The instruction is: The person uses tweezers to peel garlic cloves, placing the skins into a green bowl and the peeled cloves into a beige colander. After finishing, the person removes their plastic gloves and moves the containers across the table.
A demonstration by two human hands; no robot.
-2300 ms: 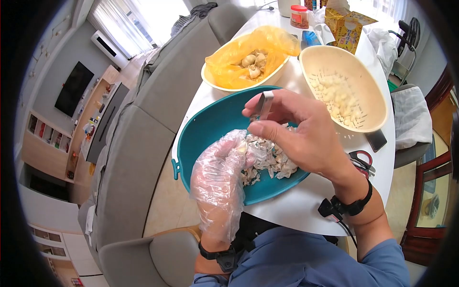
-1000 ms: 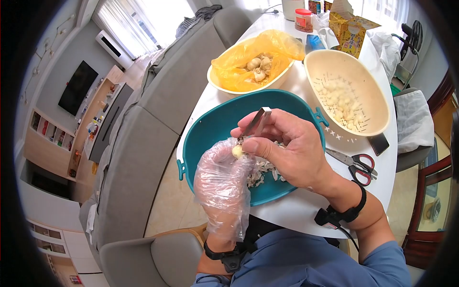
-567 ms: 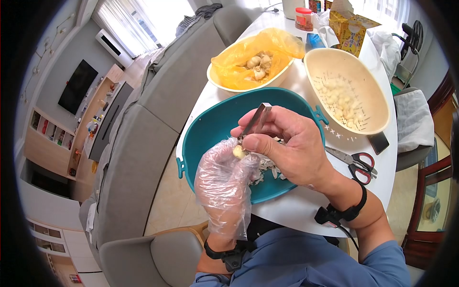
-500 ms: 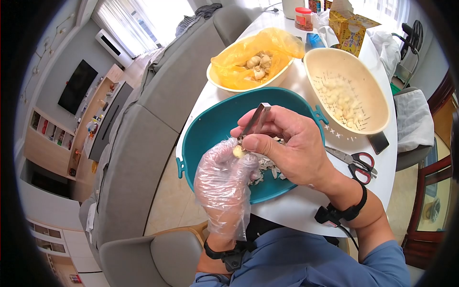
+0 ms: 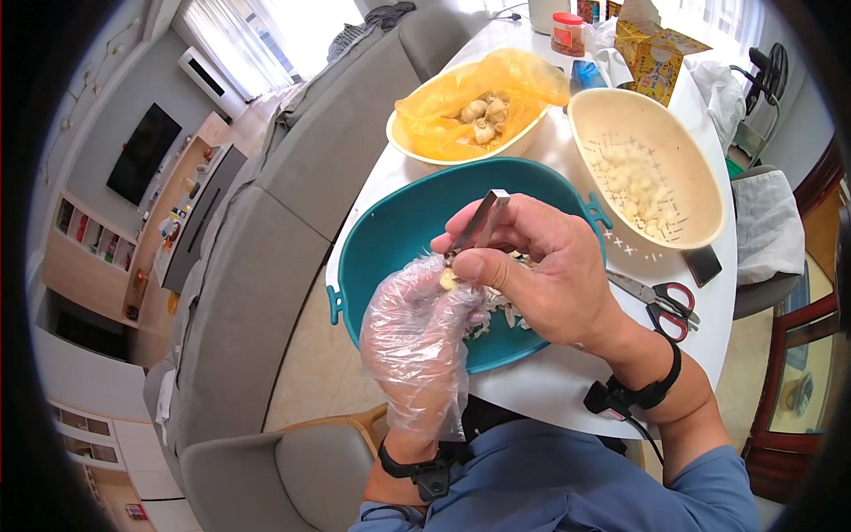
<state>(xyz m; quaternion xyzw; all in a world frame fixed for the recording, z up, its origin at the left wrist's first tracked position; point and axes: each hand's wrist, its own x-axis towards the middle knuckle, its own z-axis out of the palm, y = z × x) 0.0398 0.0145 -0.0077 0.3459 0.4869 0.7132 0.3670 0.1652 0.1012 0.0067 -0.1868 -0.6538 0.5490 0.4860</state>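
Observation:
My left hand (image 5: 412, 315), in a clear plastic glove, pinches a garlic clove (image 5: 448, 279) over the teal basin (image 5: 377, 232). Wide metal tweezers (image 5: 484, 220) are held in my right hand (image 5: 550, 266), which is bare; their tips are at the clove, partly hidden by my fingers. Papery garlic skins (image 5: 505, 312) lie in the basin below my hands. Beyond it, a cream colander (image 5: 698, 168) holds peeled cloves (image 5: 634, 184). Whole garlic bulbs (image 5: 483, 113) sit in a yellow plastic bag (image 5: 430, 111) inside another cream basket (image 5: 399, 146).
Scissors (image 5: 665, 306) with red and black handles lie right of the basin, near a dark phone (image 5: 703, 264). A red-lidded jar (image 5: 566, 35) and a yellow box (image 5: 654, 62) stand at the table's far end. A grey chair (image 5: 279, 479) and sofa (image 5: 292, 213) are to the left.
Both hands keep their grip, with only a slight shift at the fingers. The whole view has moved a little.

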